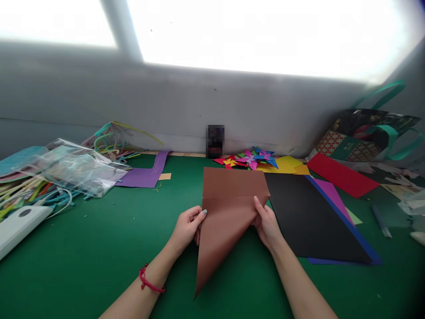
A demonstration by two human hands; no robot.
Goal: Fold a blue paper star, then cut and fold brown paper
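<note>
A sheet of brown paper [229, 212] is held up in front of me, over the green table. A crease runs across its upper part, and its lower right side curls under, leaving a point at the bottom left. My left hand [189, 226] pinches the left edge, thumb on top and fingers behind. On the right edge, just below the crease, my right hand [267, 223] grips the paper with its thumb on the front. The fingers behind the paper are partly hidden.
Black paper [308, 217] over blue sheets lies to the right, near a red sheet [341, 175] and a patterned bag [355, 137]. Colourful folded paper stars [250, 158] sit at the back. Purple paper [142, 176], a clear plastic bag [89, 166] and a white device [23, 226] are on the left.
</note>
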